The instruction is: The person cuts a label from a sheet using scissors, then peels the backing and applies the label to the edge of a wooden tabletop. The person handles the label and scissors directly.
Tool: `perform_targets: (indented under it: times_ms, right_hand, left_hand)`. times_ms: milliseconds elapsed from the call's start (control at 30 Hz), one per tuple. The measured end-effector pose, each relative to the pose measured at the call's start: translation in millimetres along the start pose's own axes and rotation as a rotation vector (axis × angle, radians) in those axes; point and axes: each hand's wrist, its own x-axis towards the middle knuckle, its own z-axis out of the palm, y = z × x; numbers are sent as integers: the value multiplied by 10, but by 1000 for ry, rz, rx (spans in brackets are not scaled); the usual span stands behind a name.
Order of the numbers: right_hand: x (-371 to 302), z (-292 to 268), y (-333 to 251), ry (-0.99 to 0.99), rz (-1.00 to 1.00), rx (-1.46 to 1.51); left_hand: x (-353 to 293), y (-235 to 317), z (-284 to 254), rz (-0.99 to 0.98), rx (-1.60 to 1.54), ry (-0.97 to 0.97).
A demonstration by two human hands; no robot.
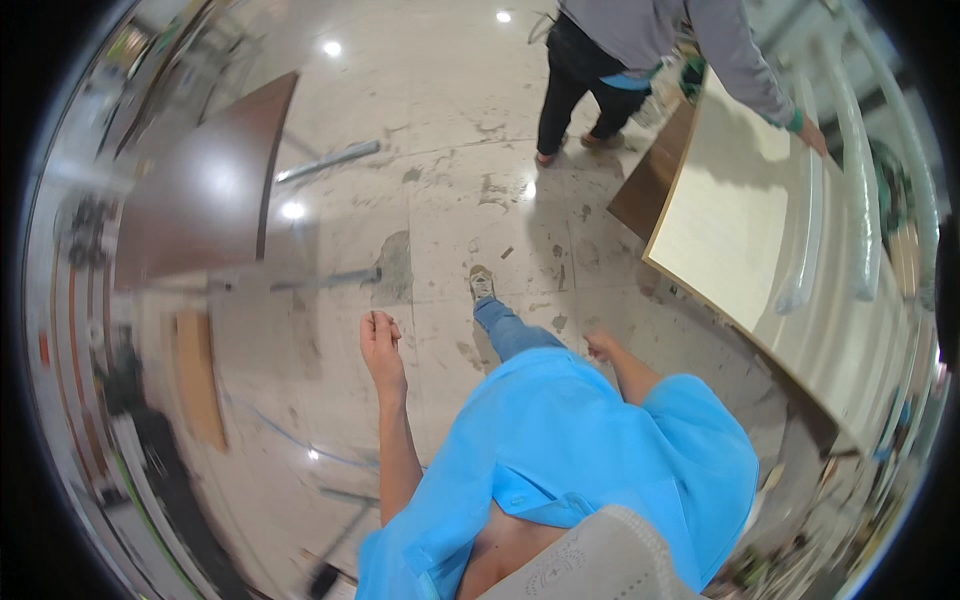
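Pale grey cloth (pixel 600 560) with a stitched edge and a faint grey motif, too blurred to read, lies nearest the camera at the bottom of the frame, over a bright blue collared shirt (pixel 570 450). Left of centre, the left hand (pixel 381 352) is raised with its fingers loosely bent and the palm partly open; it has hold of nothing visible. Just above it is a grey metal leg (pixel 325 280), reaching right from a brown tabletop (pixel 205 190) at the upper left; a second leg (pixel 330 161) juts out higher up. Right of centre, the right hand (pixel 600 346) is blurred, its fingers curled in, and how tightly it is closed cannot be told. Nearest to it is the large cream panel (pixel 730 190) tilted across the right of the frame, apart from the hand, with a brown board (pixel 655 175) at its left edge. Clear-wrapped tubes (pixel 855 190) lie along the panel. At the upper right, a co-worker in a grey top (pixel 640 35) stretches a hand (pixel 811 137) to them; its exact hold is unclear. One sneaker (pixel 481 284) stands on the scuffed tiles (pixel 450 220).
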Motion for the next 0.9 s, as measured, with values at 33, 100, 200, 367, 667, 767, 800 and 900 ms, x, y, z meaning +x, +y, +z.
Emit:
perform_targets:
  times_ms: [33, 100, 200, 367, 667, 767, 800, 900]
  right_hand:
    - [129, 29, -317, 13, -38, 14]
    - [308, 40, -1081, -19, -70, 77]
    - [590, -150, -2354, 48, -224, 95]
    - [949, -833, -4254, 150, -434, 155]
    - [2073, -1665, -5759, 346, -317, 360]
    - [2299, -1770, -5593, 421, 10, 346]
    - [2333, -1782, -5506, 415, 22, 413]
    - [2342, -1698, -5306, 425, 262, 687]
  left_hand:
    - [298, 51, 77, -26, 14, -29]
    - [831, 210, 221, -83, 29, -63]
    - [1635, 365, 411, -123, 92, -122]
    - [2933, 591, 643, -47, 143, -161]
    - [5483, 849, 1476, -256, 123, -324]
    - [6390, 1037, 1993, -206, 133, -430]
    - [6697, 1121, 2200, -203, 132, -470]
    - [7435, 1356, 2824, -156, 186, -622]
